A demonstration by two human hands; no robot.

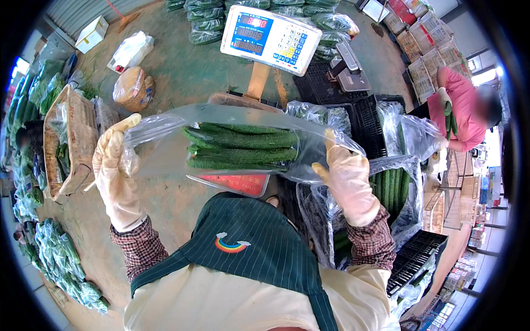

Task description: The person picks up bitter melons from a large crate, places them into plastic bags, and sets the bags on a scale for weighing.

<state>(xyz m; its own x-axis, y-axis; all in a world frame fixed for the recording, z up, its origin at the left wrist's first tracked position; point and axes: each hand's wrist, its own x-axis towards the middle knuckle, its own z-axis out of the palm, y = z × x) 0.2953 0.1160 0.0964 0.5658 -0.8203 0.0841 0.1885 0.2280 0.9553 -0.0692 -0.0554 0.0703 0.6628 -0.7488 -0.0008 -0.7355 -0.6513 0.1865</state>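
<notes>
A clear plastic bag point(161, 153) stretches between my gloved hands, with several long green cucumbers point(244, 142) lying side by side in its middle. My left hand point(118, 169) grips the gathered left end of the bag. At the other end, my right hand point(348, 178) holds the film, its thumb and forefinger spread and plastic draped over the fingers. Beneath the bag a red board with writing point(236, 182) partly shows. Beyond it stands the digital scale display point(271, 39) on its post point(257, 80), which rises from a platform mostly hidden by the bag.
Cucumbers fill a lined crate point(391, 190) by my right arm, near black crates point(368, 124). A worn basket point(74, 140) stands left. Bagged vegetables point(68, 265) lie on the floor and are stacked point(205, 20) behind the scale. A co-worker point(461, 107) at right holds cucumbers.
</notes>
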